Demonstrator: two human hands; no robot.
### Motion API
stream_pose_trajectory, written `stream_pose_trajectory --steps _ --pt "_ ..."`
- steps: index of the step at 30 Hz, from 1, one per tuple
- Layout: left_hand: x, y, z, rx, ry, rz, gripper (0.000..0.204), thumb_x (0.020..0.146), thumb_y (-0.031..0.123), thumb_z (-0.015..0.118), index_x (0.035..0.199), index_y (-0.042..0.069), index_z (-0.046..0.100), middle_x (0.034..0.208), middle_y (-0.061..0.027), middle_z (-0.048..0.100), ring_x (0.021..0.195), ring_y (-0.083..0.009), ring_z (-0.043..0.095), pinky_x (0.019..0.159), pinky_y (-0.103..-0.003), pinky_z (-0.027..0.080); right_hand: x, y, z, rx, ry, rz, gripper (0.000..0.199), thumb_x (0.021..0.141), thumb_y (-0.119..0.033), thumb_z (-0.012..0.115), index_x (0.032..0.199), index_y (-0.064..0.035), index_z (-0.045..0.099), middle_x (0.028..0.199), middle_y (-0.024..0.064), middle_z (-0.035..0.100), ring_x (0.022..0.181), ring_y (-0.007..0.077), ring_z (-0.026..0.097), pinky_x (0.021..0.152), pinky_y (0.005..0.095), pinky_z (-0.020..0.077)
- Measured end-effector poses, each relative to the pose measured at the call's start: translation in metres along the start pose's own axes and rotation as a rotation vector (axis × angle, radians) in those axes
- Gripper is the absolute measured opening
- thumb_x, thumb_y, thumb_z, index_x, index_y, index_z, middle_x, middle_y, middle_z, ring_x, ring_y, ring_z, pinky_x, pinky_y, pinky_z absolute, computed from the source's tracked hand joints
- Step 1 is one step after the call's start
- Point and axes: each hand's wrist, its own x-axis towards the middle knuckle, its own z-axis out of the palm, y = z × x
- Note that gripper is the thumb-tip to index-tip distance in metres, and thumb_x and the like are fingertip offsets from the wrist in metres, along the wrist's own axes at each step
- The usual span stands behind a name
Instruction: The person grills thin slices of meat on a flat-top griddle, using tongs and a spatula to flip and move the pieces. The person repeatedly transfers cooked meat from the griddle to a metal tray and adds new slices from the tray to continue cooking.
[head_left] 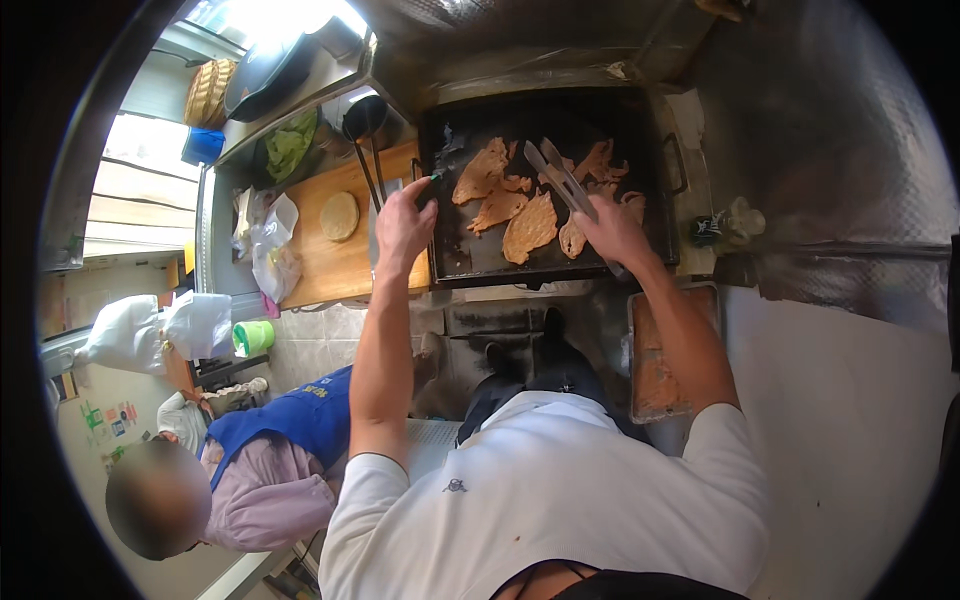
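In my right hand is a pair of metal tongs, its jaws reaching over pieces of meat on a dark griddle. A broad browned slice of meat lies near the front, and a larger piece lies behind it to the left. My left hand is at the griddle's left edge, its fingers curled. A small green spot shows at its fingertips; what it holds is too small to tell. A narrow metal strip, perhaps a blade, lies beside that hand.
A wooden board left of the griddle bears a round flatbread and plastic bags. Behind it are green leaves in a bowl. A tray of raw-looking meat stands at right. A person in a blue apron is at left.
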Motion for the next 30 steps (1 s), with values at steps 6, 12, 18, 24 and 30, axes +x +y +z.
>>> stream_pose_trajectory --steps 6,12,18,24,30 --pt "0.027 0.028 -0.024 0.332 -0.235 0.228 0.038 0.083 0.018 0.072 0.121 0.023 0.075 0.101 -0.0114 0.067 0.099 -0.0316 0.067 0.086 -0.042 0.054 0.104 -0.066 0.052 -0.037 -0.328 0.003 0.027 0.089 -0.02 0.056 0.09 0.0032 0.07 0.072 0.0215 0.068 0.069 0.0364 0.07 0.067 0.0451 0.0545" --pt "0.037 0.011 -0.001 0.342 -0.288 0.187 0.038 0.08 0.011 0.065 0.115 0.018 0.077 0.11 -0.0127 0.074 0.107 -0.0316 0.069 0.09 -0.041 0.056 0.095 -0.095 0.014 -0.452 -0.521 -0.022 0.019 0.08 -0.007 0.062 0.087 0.0062 0.074 0.083 0.0276 0.071 0.078 0.039 0.073 0.069 0.0477 0.0582" --pt "0.038 0.025 -0.01 0.332 -0.283 0.154 0.033 0.079 0.013 0.066 0.11 0.016 0.078 0.105 -0.0145 0.075 0.102 -0.0326 0.07 0.088 -0.042 0.056 0.096 -0.056 0.026 -0.489 -0.233 -0.175 0.023 0.082 -0.014 0.062 0.089 0.0043 0.075 0.086 0.0268 0.073 0.083 0.0409 0.073 0.076 0.0489 0.0577" --pt "0.006 0.023 -0.022 0.227 -0.241 -0.035 0.032 0.083 0.023 0.065 0.109 0.009 0.076 0.095 -0.0199 0.074 0.094 -0.0375 0.071 0.084 -0.046 0.056 0.097 -0.029 0.05 -0.195 -0.094 0.113 0.033 0.084 -0.025 0.063 0.088 0.0065 0.072 0.082 0.0289 0.069 0.079 0.0429 0.07 0.074 0.0491 0.056" --pt "-0.043 0.007 -0.004 0.219 -0.112 -0.035 0.043 0.087 0.027 0.066 0.127 0.014 0.069 0.095 -0.0176 0.072 0.093 -0.0351 0.069 0.084 -0.046 0.054 0.064 -0.021 0.029 -0.233 -0.121 0.03 0.035 0.086 -0.027 0.061 0.087 0.007 0.07 0.078 0.0272 0.069 0.074 0.0424 0.07 0.072 0.0497 0.0549"
